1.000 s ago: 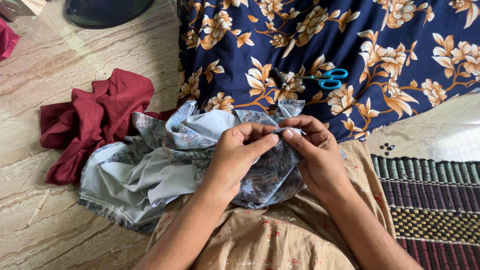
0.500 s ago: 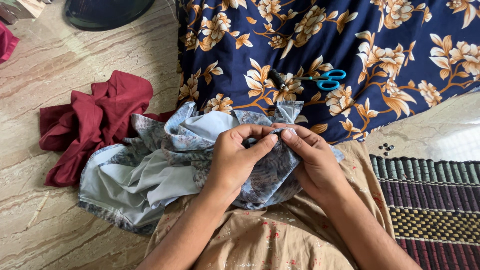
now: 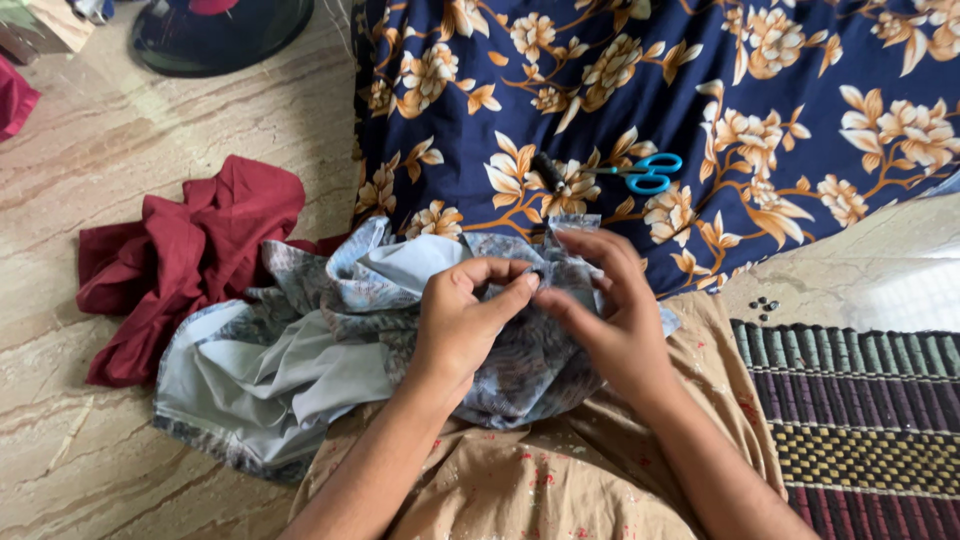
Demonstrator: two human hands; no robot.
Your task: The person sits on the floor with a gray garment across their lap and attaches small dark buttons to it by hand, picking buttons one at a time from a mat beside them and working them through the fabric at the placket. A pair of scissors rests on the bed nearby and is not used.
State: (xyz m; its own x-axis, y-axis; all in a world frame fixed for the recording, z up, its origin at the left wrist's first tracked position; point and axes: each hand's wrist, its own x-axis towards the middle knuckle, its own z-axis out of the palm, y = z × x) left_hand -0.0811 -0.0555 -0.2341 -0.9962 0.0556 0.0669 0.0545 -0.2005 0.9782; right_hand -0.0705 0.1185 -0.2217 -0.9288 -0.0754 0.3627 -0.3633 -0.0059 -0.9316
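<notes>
A crumpled grey-blue patterned garment (image 3: 300,345) lies across my lap and spills onto the floor at the left. My left hand (image 3: 465,315) pinches a fold of it between thumb and fingers, with a small dark object, perhaps a button, at the fingertips. My right hand (image 3: 610,310) grips the same fabric just to the right, its fingers touching those of the left. Beyond the hands, blue-handled scissors (image 3: 640,172) rest on a navy cloth with a cream and orange flower print (image 3: 700,90).
A dark red garment (image 3: 190,250) is heaped on the marble floor (image 3: 100,470) at the left. A striped woven mat (image 3: 860,410) lies at the right, with several small dark buttons (image 3: 765,307) near its top edge. A dark round base (image 3: 220,30) stands at the far left.
Both hands have shifted slightly on the grey-blue garment, the fingertips working closer together at the fold. The rest looks the same.
</notes>
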